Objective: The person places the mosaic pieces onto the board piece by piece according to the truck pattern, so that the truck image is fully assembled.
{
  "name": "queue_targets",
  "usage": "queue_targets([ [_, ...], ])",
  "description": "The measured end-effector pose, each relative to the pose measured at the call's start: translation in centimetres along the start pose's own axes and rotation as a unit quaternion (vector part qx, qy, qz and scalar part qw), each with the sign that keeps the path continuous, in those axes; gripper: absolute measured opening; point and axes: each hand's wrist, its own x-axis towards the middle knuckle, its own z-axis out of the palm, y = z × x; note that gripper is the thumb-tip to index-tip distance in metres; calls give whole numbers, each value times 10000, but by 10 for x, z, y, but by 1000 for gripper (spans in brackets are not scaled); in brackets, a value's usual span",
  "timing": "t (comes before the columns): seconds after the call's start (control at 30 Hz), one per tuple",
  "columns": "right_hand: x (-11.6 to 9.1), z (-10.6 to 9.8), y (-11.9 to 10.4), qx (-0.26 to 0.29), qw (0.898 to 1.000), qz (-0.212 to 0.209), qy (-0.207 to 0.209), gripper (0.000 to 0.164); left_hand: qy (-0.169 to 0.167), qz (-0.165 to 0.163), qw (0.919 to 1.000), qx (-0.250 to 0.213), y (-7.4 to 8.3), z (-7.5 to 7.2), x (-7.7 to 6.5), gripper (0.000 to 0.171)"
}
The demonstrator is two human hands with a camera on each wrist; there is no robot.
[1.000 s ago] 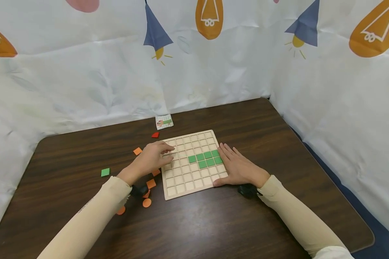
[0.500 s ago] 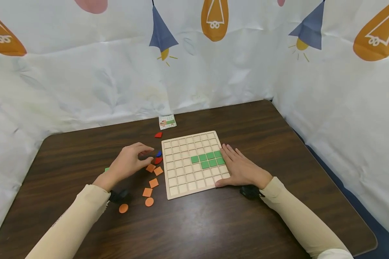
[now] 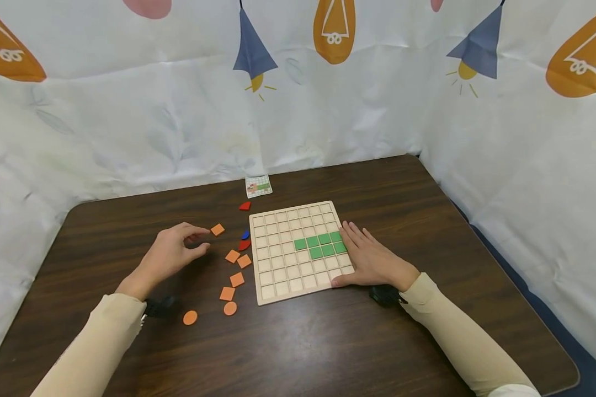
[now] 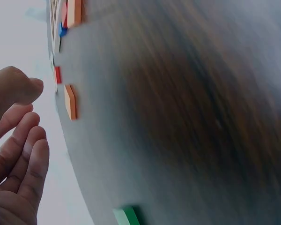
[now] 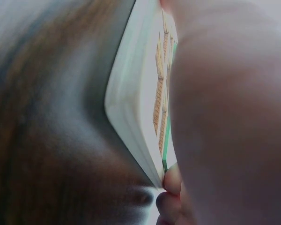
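My left hand (image 3: 171, 251) hovers over the table left of the board, thumb and fingers apart with nothing between them. Just beyond its fingertips lies an orange square tile (image 3: 217, 229). In the left wrist view a green tile (image 4: 126, 216) shows at the bottom edge; the hand hides it from the head camera. My right hand (image 3: 372, 256) rests on the right edge of a pale wooden grid board (image 3: 283, 274), its fingers straight along the side and the thumb at the near edge. Two rows of green square tiles (image 3: 325, 239) sit in the board's cells.
Between left hand and board lie several orange squares (image 3: 237, 279), orange discs (image 3: 230, 308), a red quarter-round piece (image 3: 244, 245) and a blue piece (image 3: 245, 235). Another red piece (image 3: 245, 205) lies farther back, near a printed pattern card (image 3: 258, 186) by the curtain (image 3: 189, 127).
My left hand has drawn back leftward from over the board, past the orange tiles, uncovering the red and blue pieces. The right hand has stayed on the board's edge.
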Motion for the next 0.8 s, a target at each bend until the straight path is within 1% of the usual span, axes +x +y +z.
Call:
queue_targets([
  [0.1, 0, 0, 0, 13, 10000, -12, 6, 130, 106, -8, 9999, 109, -7, -3, -5, 31],
  [0.23, 0, 0, 0, 23, 10000, -3, 6, 130, 85, -62, 9998, 141, -17, -8, -13, 34],
  [0.53, 0, 0, 0, -22, 10000, 8, -10, 130, -154, -453, 9985, 274, -41, -18, -31, 42],
  [0.63, 0, 0, 0, -25, 10000, 13, -18, 130, -207, -560, 9978, 287, -45, -20, -35, 44],
  [0.8, 1, 1, 0, -50, 10000, 9, -21, 129, -405, -670, 9966, 242, -50, -22, -38, 50],
])
